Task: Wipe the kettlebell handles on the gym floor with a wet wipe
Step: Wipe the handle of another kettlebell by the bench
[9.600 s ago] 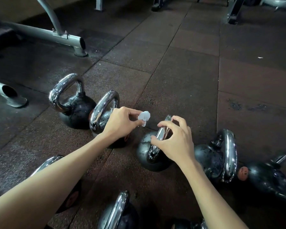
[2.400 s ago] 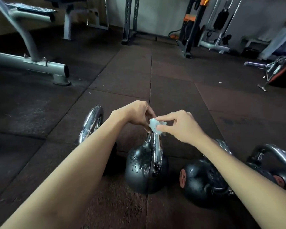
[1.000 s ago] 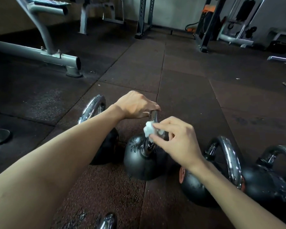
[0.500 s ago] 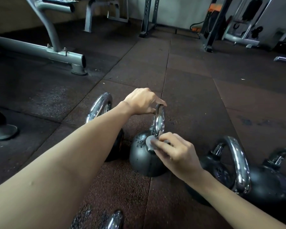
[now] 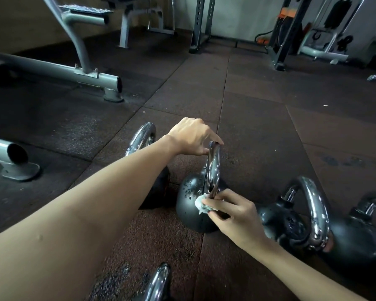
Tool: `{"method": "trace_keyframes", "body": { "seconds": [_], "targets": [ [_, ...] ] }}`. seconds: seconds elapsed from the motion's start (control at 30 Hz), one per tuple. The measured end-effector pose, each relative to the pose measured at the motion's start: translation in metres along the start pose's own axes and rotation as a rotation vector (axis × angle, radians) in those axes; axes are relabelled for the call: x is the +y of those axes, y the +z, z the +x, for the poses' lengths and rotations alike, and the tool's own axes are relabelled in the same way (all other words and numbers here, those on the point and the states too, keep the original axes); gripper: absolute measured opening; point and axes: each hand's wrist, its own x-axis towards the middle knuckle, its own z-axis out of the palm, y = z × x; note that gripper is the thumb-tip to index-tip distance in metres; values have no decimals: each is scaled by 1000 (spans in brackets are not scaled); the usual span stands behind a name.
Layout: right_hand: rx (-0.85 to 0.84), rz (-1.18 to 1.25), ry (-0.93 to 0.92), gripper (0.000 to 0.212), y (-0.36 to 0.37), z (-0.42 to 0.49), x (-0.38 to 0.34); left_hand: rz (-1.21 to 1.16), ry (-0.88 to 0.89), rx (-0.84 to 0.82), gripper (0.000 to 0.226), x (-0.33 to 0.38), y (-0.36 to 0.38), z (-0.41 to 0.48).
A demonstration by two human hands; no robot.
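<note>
Fingertips of the right hand (image 5: 234,216) pinch the wadded wet wipe (image 5: 201,204) tight and press it against the foot of the chrome handle (image 5: 214,166), just where that handle joins the black ball of the middle kettlebell (image 5: 189,213). A second ago the same wad sat high on the near leg of the handle, a little under the top, and a bit before that both hands met at the very top; since then the wipe has slid down the whole near leg to its base. The left hand (image 5: 191,136) has kept its place throughout, thumb and fingers closed narrowly over the crown of the handle and steadying the weight, which stands upright on the rubber floor (image 5: 248,131). I judge the near side of this handle to be about done, while its far leg and the patch under the left fingers probably still need a pass. Other bells wait: one handle (image 5: 142,135) shows just behind the left forearm, one kettlebell lies to the right (image 5: 291,222), another beyond it (image 5: 367,235), and a chrome loop (image 5: 159,281) pokes up at the bottom edge. Whether any of those are already clean, I cannot tell.
</note>
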Motion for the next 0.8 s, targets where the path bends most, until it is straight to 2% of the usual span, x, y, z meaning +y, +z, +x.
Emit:
{"method": "trace_keyframes", "body": {
  "seconds": [0.1, 0.2, 0.33, 0.4, 0.5, 0.63, 0.8],
  "targets": [
    [4, 182, 123, 30, -15, -1, -19, -14, 7, -10, 43, 7, -5, -9],
    [52, 175, 145, 32, -43, 7, -33, -49, 10, -14, 46, 19, -9, -18],
    [194, 97, 329, 36, -76, 30, -24, -121, -56, -74, 53, 30, -18, -29],
    [271, 77, 406, 34, -87, 43, -14, -302, -110, -63, 50, 28, -24, -38],
    [298, 72, 476, 32, -100, 56, -2, -622, -354, 3, 36, 35, -30, -53],
    [267, 104, 555, 30, -106, 66, 15, -602, -486, -198, 84, 60, -24, -61],
    [122, 173, 625, 31, -95, 78, 36, -598, -600, -193, 94, 72, -23, -52]
  ]
}}
